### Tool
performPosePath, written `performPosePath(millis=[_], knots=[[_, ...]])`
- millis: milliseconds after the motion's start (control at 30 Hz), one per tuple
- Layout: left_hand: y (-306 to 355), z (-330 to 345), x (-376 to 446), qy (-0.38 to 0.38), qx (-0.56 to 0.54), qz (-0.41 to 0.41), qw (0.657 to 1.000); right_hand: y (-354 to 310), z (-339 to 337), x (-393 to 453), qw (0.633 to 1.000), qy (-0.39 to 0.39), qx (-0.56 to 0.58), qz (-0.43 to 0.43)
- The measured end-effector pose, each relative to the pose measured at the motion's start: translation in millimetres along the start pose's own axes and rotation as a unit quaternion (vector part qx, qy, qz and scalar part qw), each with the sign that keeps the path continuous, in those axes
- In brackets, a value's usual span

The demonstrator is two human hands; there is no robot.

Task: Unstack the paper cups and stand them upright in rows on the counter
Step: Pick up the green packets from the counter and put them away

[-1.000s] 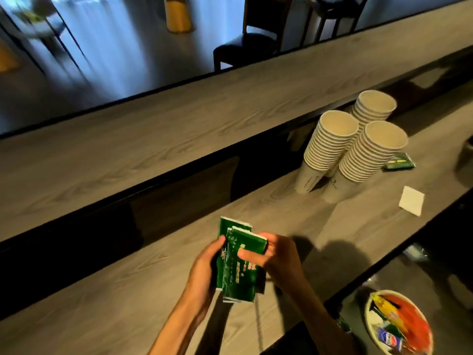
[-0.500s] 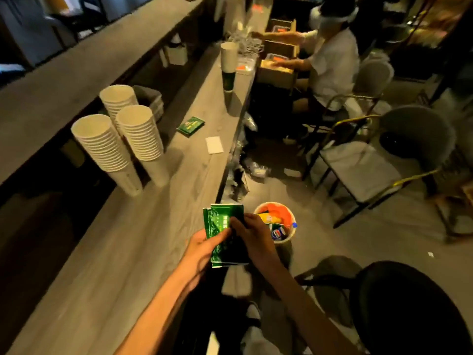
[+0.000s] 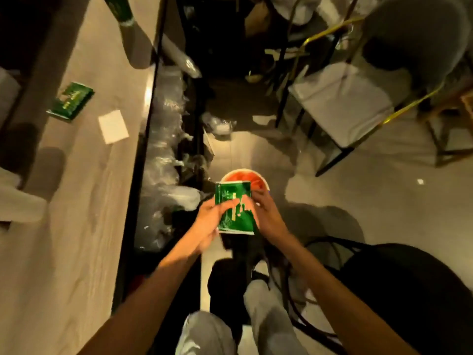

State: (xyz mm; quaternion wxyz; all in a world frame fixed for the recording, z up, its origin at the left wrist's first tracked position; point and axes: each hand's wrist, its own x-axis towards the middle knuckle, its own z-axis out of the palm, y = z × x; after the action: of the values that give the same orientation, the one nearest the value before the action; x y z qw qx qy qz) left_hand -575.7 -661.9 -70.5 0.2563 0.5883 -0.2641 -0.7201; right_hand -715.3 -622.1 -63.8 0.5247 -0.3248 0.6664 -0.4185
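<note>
I have both hands off the table (image 3: 76, 201) and out over the floor, above a round bin (image 3: 263, 181) that shows red inside. Between them is a small bundle of green packets (image 3: 235, 211). My left hand (image 3: 207, 224) has its fingers (image 3: 225, 204) closed across the front of the bundle, and my right hand (image 3: 266, 216) is wrapped around its right edge, so both are clamped on the packets and neither is free.

This is no cup step, as I judge it: I am clearing wrappers away, or sorting them over the bin, with the unstacking not yet begun. No paper cup shows clearly here. Only a pale blurred shape (image 3: 18, 201) at the left edge of the table might be the base of a stack, and I cannot tell for sure. No cup stands upright in any row that I can see.

On the table lie another green packet (image 3: 70, 102) and, just beside it, a white square of paper (image 3: 113, 126). A chair with a pale cushion (image 3: 340, 103) stands well apart on the right.

The next move calls for letting the packets go, into the bin I suppose, then turning back to the table with empty hands to find the stacks. One hand must steady a stack while the other peels off the top cup.
</note>
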Motion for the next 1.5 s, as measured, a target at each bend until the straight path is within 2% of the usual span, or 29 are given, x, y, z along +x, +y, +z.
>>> performPosePath(millis=[133,200,267,367,467,533,667,700,733,800,867,900,967,1000,1067,1133,1233,1333,1500], knots=[[-15,11,106,0.021,0.046,-0.013,0.999,44,-13,88,0.999,-0.027,-0.024,0.035],[-37,8,162,0.037,0.112,0.000,0.993,72,-14,131,0.996,-0.031,-0.062,0.048],[-65,1,210,0.008,0.190,0.020,0.982,115,-13,169,0.993,-0.026,-0.093,0.067],[-111,-18,277,-0.012,0.314,0.065,0.947,187,-13,212,0.988,-0.007,-0.102,0.113],[-155,-37,342,-0.024,0.440,0.107,0.891,250,-13,239,0.985,0.044,-0.092,0.141],[-173,-38,379,-0.022,0.520,0.139,0.843,282,-16,247,0.980,0.082,-0.066,0.168],[-182,-23,415,-0.057,0.690,0.223,0.686,305,-25,250,0.975,0.092,-0.041,0.198],[-183,-20,419,-0.066,0.709,0.228,0.664,305,-26,250,0.975,0.091,-0.044,0.199],[-184,-19,418,-0.067,0.711,0.229,0.661,302,-27,251,0.974,0.092,-0.046,0.202],[-183,-22,411,-0.051,0.695,0.227,0.681,294,-26,252,0.973,0.091,-0.044,0.207],[-174,-24,394,0.001,0.646,0.213,0.733,277,-22,253,0.974,0.087,-0.030,0.205],[-165,-24,380,0.033,0.595,0.205,0.776,264,-20,252,0.976,0.083,-0.027,0.201],[-140,-21,349,0.083,0.422,0.165,0.887,231,-14,248,0.981,0.073,-0.021,0.179],[-126,-17,332,0.091,0.333,0.137,0.929,215,-11,245,0.984,0.066,-0.011,0.165],[-91,-9,289,0.090,0.200,0.105,0.970,167,-3,228,0.991,0.033,0.002,0.128],[-54,-5,231,0.082,0.097,0.076,0.989,118,5,197,0.996,-0.009,0.011,0.088],[6,-17,135,0.079,0.002,0.092,0.993,29,19,140,0.995,-0.079,0.029,0.048],[59,-48,42,0.122,-0.012,0.130,0.984,-54,44,86,0.986,-0.155,0.034,0.044],[109,-114,-68,0.215,-0.073,0.152,0.962,-145,123,46,0.963,-0.267,0.009,0.024]])
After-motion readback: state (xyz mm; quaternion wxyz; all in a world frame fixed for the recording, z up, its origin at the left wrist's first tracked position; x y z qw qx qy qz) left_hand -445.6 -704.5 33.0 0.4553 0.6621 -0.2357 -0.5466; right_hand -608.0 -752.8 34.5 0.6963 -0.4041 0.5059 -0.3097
